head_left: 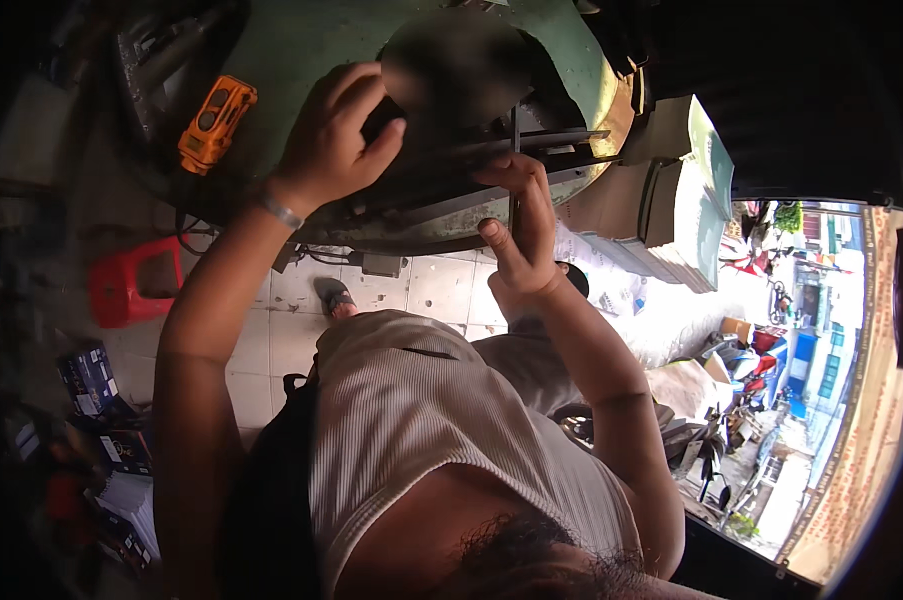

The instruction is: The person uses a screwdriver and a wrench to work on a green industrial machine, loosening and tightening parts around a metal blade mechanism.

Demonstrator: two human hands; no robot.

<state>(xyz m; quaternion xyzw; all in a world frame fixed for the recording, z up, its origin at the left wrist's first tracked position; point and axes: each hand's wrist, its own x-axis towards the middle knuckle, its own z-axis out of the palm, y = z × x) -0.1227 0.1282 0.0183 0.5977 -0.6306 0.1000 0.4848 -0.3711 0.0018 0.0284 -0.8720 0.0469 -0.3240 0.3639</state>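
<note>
Both my hands are raised over a worn green machine [301,40] with dark metal bars and edges. My left hand [336,135], with a grey band at the wrist, is on the left of a dark blurred patch. Its thumb stands apart from the fingers, whose tips reach the edge of that patch; I see nothing held. To the right, my right hand [523,225] is beside the dark bars [441,165] at the machine's near edge. Its thumb points up, apart from the bent fingers, near a thin upright rod [514,130]. Whether the fingertips touch the bars is unclear.
An orange device with two round dark parts [214,122] sits on the machine's left. Thick paper stacks [661,200] stand at its right. A red plastic stool [136,282] is on the tiled floor, with boxes [91,382] at lower left. The right side opens onto a bright street.
</note>
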